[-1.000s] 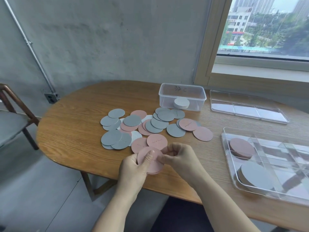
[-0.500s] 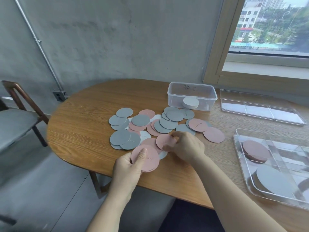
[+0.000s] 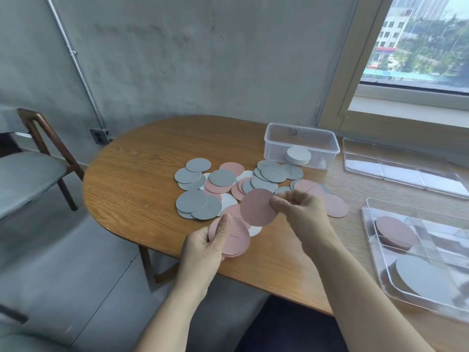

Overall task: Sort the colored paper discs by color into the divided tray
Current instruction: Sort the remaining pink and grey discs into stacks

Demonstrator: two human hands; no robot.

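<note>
Grey, pink and white paper discs (image 3: 223,178) lie scattered and overlapping on the wooden table (image 3: 137,179). My left hand (image 3: 205,247) holds a small stack of pink discs (image 3: 234,238) near the table's front edge, thumb on top. My right hand (image 3: 302,212) pinches a single pink disc (image 3: 257,207) lifted above the pile, just over the stack. The clear divided tray (image 3: 375,273) sits at the right, with a pink stack (image 3: 396,232) in a far compartment and a grey stack (image 3: 423,280) in a nearer one.
A clear plastic box (image 3: 276,146) with a white disc stack (image 3: 298,155) stands behind the pile. A second clear divided tray or lid (image 3: 406,166) lies at the back right. A wooden chair (image 3: 30,158) stands left of the table. A window is at the upper right.
My right hand has picked a pink disc off the pile and raised it toward the stack in my left hand. The left hand has kept its stack.
</note>
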